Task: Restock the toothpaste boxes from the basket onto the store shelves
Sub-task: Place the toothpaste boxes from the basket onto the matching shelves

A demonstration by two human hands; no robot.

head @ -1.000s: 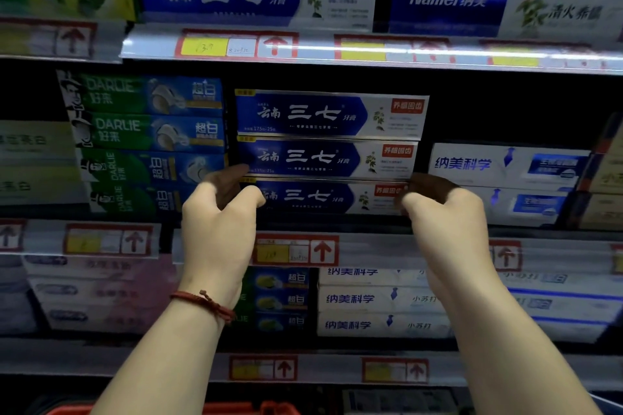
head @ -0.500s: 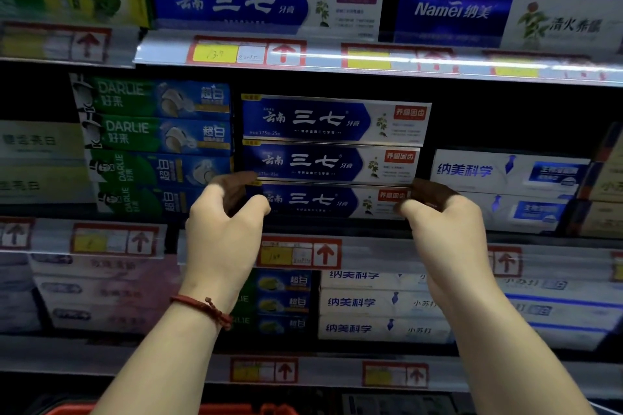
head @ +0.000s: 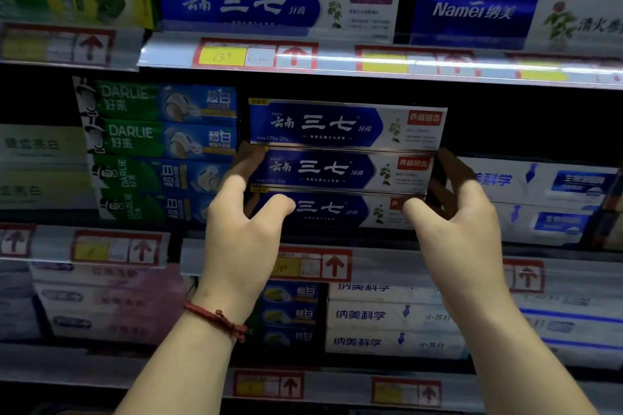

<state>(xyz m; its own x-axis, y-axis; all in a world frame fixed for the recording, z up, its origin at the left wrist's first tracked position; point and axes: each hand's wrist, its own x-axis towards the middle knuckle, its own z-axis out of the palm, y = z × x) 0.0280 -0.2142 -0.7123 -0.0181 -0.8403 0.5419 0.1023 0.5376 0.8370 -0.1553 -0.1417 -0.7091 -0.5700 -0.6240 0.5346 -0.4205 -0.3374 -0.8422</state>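
**Three blue boxes, both hands on the stack**

We're at the middle shelf [head: 387, 266], where three blue boxes [head: 337, 168] lie stacked flat, each printed 云南 三七. The top two show a red 养龈固齿 patch. Our left hand [head: 242, 236] curls round the stack's left end, thumb on the bottom box's front. Our right hand [head: 462, 229] wraps the right end the same way, so both clasp the lower two boxes. A red bracelet [head: 215, 317] sits on the left wrist.

Just left stand four green DARLIE boxes [head: 158, 152], marked 好来 and 超白, the lower two with their print turned sideways. To the right are two white boxes [head: 546, 199] reading 纳美科学. Above, we spot a Namei box [head: 472, 10] and a yellow tag [head: 222, 55] that seems to read 13.9. Below are three lower white boxes [head: 387, 315], also marked 纳美科学.
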